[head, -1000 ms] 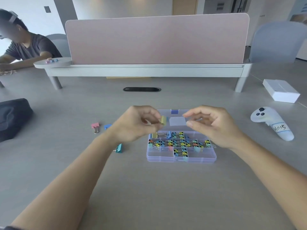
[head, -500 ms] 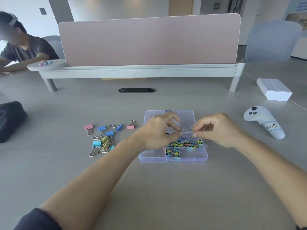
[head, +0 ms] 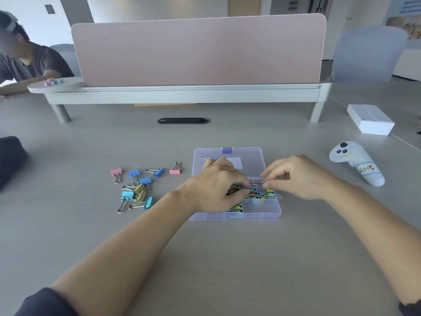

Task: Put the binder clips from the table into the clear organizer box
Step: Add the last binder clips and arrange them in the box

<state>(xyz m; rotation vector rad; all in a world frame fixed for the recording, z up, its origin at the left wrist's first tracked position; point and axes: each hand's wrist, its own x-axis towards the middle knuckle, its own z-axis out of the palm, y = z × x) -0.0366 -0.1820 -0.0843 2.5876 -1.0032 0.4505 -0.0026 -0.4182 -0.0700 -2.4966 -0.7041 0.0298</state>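
Note:
The clear organizer box lies open in front of me, its lid folded back flat. Several small coloured binder clips fill its compartments. My left hand and my right hand meet low over the box's middle. Their fingertips pinch the two ends of one binder clip; only its wire handles show, the body is hidden under my left fingers. Left of the box, several larger loose clips lie on the table: pink, blue, olive, teal.
A white controller and a white box lie to the right. A black bag sits at the left edge. A pink divider on a grey rail crosses the back, with a cable slot before it. Another person sits far left.
Both hands came down from above the lid to the box's compartments, carrying the clip. The view shifted right, so the loose clips now show. Little movement in the last half second.

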